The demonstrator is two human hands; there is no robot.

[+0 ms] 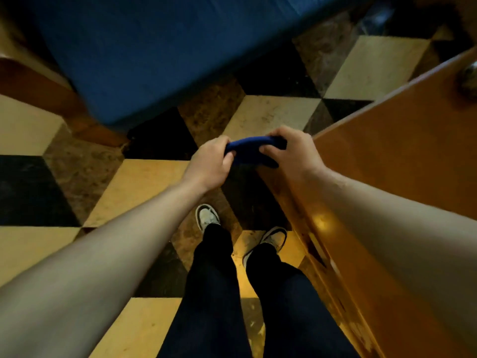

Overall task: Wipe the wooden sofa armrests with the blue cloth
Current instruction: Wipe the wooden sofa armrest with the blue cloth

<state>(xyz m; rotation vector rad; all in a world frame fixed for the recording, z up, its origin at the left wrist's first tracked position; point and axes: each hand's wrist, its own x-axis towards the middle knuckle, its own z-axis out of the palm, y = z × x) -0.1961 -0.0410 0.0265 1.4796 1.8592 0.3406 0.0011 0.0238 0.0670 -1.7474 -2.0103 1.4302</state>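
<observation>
I hold the blue cloth [251, 151] bunched between both hands above the floor. My left hand [210, 161] grips its left end and my right hand [290, 148] grips its right end, near the corner of a wooden table. The sofa's blue seat cushion [154, 55] fills the upper part of the view. Its wooden armrest and frame [44, 83] run down the far left, away from the cloth and both hands.
A brown wooden table [402, 161] stands close on my right, with a dark round object [468, 78] on its far edge. The floor [134, 187] is tiled in yellow, black and mottled brown. My two feet in pale shoes [206, 218] stand below my hands.
</observation>
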